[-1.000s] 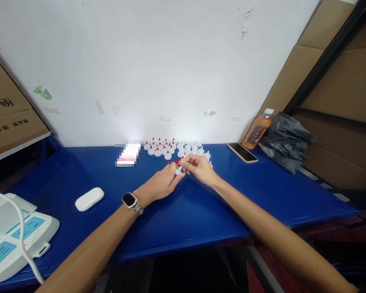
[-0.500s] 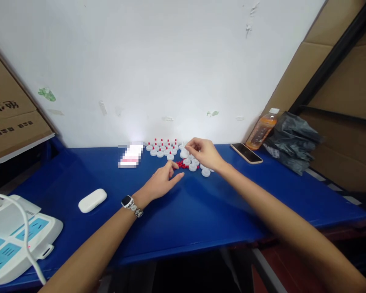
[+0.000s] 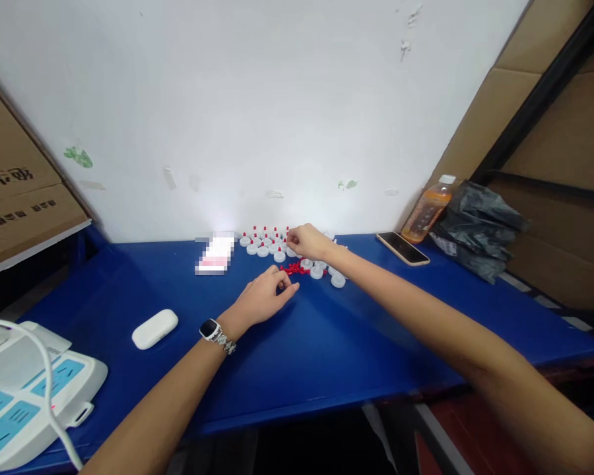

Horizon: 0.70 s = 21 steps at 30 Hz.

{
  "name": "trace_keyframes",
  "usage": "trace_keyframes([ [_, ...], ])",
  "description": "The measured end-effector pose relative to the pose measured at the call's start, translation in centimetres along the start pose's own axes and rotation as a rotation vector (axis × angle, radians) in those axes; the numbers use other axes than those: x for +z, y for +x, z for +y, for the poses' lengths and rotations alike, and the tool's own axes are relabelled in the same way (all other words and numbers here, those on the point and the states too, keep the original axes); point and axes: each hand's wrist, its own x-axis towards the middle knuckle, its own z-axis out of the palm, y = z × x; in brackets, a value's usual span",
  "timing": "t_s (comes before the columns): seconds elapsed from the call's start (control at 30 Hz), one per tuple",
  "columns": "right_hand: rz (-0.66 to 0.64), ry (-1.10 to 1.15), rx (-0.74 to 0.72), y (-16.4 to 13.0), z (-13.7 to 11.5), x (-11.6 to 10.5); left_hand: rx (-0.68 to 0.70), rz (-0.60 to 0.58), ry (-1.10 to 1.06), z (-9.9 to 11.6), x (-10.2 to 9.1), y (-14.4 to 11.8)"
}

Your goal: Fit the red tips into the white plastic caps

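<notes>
Right hand (image 3: 307,242) pinches a cap at the far rows of caps (image 3: 267,243); left hand (image 3: 264,297), fingers curled, sits just near of the red tips (image 3: 293,268).

Glossy blue table (image 3: 327,356), plastic caps (image 3: 321,270)

On my blue counter (image 3: 327,343) a white earbud case (image 3: 155,328) lies near a power strip (image 3: 24,402). A phone (image 3: 402,248), an orange drink bottle (image 3: 426,211) and a black bag (image 3: 480,231) sit far right.
</notes>
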Motion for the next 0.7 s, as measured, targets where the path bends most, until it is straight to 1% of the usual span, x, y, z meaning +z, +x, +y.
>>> trace_keyframes([
  [0.17,-0.036,-0.033,-0.017,0.4,-0.2,0.2,-0.013,-0.029,-0.002,0.1,-0.1,-0.1],
  [0.4,-0.06,-0.078,-0.076,1.2,-0.7,0.4,0.002,-0.036,-0.008,0.0,0.0,-0.1],
  [0.53,-0.069,-0.043,-0.043,1.3,-0.5,0.6,0.009,-0.036,0.001,-0.1,0.0,-0.1],
  [0.7,-0.025,0.029,-0.046,0.5,-0.1,0.7,0.016,-0.038,0.01,-0.1,0.0,-0.1],
])
